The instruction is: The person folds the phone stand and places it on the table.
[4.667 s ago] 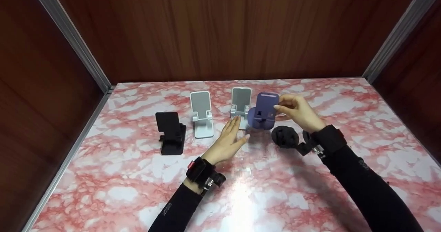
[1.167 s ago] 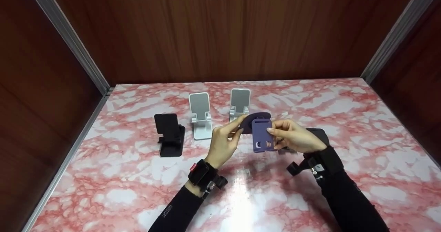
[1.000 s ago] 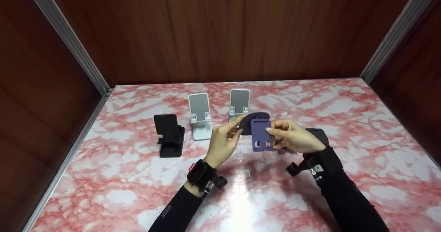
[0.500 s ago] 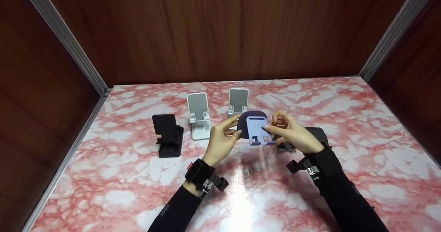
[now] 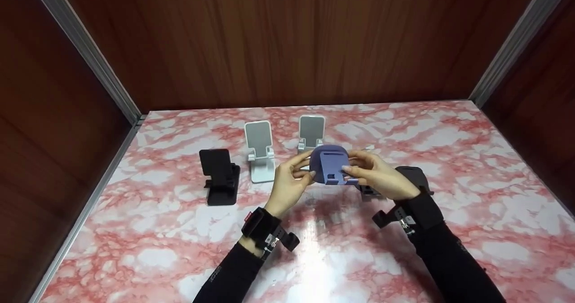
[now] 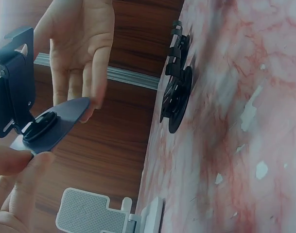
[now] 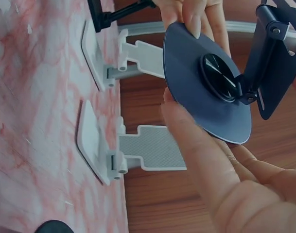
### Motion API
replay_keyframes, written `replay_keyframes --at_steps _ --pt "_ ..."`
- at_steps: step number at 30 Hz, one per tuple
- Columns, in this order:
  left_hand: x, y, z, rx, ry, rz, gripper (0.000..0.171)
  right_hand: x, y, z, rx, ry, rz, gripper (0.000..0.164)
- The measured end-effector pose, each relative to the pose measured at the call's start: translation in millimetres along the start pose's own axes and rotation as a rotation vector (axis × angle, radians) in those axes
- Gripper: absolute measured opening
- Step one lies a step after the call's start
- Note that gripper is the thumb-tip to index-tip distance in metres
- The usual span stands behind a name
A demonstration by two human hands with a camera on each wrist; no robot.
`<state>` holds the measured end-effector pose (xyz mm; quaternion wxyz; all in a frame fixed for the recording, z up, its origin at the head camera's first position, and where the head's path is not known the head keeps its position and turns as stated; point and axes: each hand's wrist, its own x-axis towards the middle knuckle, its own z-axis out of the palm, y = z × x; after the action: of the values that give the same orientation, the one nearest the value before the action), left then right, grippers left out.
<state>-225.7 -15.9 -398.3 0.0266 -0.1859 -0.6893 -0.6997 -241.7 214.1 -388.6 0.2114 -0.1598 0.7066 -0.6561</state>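
Prob. angle-adjust step: L hand (image 5: pixel 287 188) pinches purple stand (image 5: pixel 332 162) at left, R hand (image 5: pixel 382 177) at right; next likely needs steady grip.

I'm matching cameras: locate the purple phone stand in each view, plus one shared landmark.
Head: purple phone stand, just right of centre.
Left wrist: purple phone stand, left edge, partly cropped.
Right wrist: purple phone stand, upper right, partly cropped.
Shared landmark: red-and-white marbled tabletop, low in head, right side in left wrist, left side in right wrist.
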Motion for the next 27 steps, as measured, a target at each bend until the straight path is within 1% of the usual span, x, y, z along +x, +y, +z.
replay_keyframes --at_steps 4,8,11,14,21,27 --pt "-0.1 0.0 -0.3 0.06 -0.019 -0.014 0.049 3.8 3.8 -0.5 0.082 0.01 -0.007 0.046" --pt "0.1 2.3 -0.7 0.051 -0.048 -0.078 0.045 5.8 5.0 -1.1 0.113 0.027 0.009 0.048" --pt "-0.1 5.7 -0.8 0.005 -0.075 -0.152 0.045 5.8 4.9 -0.4 0.094 0.042 0.015 0.051" --pt "0.2 7.5 -1.1 -0.01 -0.1 -0.193 0.047 5.3 4.7 1.1 0.057 0.054 0.022 0.054" --pt "0.0 4.8 -2.1 -0.052 -0.105 -0.239 0.043 4.4 4.4 4.8 -0.032 0.093 0.049 0.062" --pt "-0.4 3.7 -2.9 -0.064 -0.112 -0.257 0.042 3.7 4.9 6.2 -0.059 0.105 0.062 0.066"
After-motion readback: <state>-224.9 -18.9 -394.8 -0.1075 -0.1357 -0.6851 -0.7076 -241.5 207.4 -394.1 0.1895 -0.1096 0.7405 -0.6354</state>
